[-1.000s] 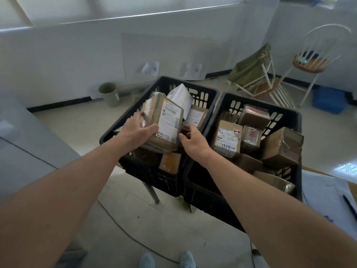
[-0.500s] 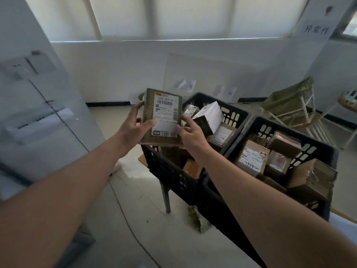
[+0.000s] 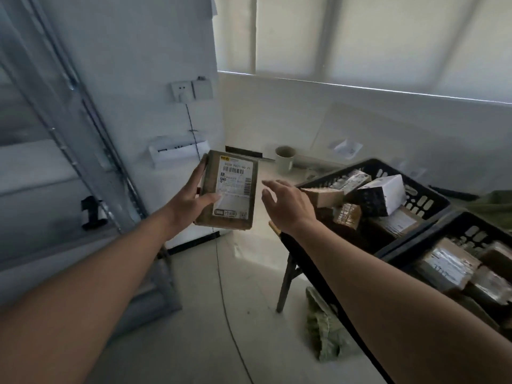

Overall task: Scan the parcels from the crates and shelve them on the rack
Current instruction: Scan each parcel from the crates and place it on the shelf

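**Parcel up in left hand, right hand free**

Left hand [image 3: 186,202], centre-left of frame, grips a flat brown cardboard parcel with a white barcode label [image 3: 228,191]: thumb across the label's lower left, fingers up along the parcel's left edge. Parcel is held upright in the air, label facing the camera, clear of the crates and in front of the white wall. Right hand [image 3: 286,207], just right of the parcel, is apart from it, fingers spread and relaxed, holding nothing.

Right side of frame: two black plastic slotted crates, side by side and touching. The farther crate [image 3: 432,199] holds several brown boxes w/ labels plus a white-and-black carton [image 3: 383,193] lying tilted on top. The nearer crate [image 3: 483,228], lower right, holds taped brown boxes [image 3: 450,264]. Crates sit on a bench w/ a dark leg [image 3: 285,284] showing under them.

Left edge: grey metal rack upright [image 3: 91,128], blurred. Small black device [image 3: 91,213] sits at mid-left by the rack; can't tell what it is. Wall socket [image 3: 181,90] upper centre w/ a thin cable running down to the floor. Pale green bin [image 3: 284,159] stands on the floor by the far wall. Crumpled green cloth [image 3: 322,331] lies on the floor under the bench.
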`<state>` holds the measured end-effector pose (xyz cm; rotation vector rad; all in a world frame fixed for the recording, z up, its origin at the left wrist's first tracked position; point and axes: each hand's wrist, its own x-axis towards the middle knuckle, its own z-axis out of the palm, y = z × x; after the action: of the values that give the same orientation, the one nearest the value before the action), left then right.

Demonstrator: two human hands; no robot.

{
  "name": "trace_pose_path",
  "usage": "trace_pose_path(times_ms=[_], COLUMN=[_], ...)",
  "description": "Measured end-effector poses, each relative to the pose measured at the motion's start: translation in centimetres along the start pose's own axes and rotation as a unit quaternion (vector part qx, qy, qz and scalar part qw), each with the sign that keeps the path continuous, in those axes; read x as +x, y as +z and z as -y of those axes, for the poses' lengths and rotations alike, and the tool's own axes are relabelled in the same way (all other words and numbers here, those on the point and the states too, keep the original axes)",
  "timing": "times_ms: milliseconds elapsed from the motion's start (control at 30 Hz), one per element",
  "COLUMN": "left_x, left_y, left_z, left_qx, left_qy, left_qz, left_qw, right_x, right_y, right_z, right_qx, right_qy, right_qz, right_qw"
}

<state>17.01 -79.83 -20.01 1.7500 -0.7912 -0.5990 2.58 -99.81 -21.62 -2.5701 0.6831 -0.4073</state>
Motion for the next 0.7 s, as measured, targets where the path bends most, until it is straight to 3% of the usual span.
trace_pose_path(times_ms=[300,700], left_x=[-14.6,-26.3], left_y=[-10.1,-20.4], left_z=[3.9,8.4], left_qx=[-0.028,-0.008], left_qy=[-0.008,-0.045], left_qz=[-0.077,-0.165], left_qw=[0.997,0.985], right_x=[-5.1,-7.8], right_y=[5.8,13.6], right_z=[13.0,26.1], right_qx=[-0.106,-0.100], right_qy=[-0.091,-0.173], right_qz=[0.099,0.137], right_qw=[0.985,0.970])
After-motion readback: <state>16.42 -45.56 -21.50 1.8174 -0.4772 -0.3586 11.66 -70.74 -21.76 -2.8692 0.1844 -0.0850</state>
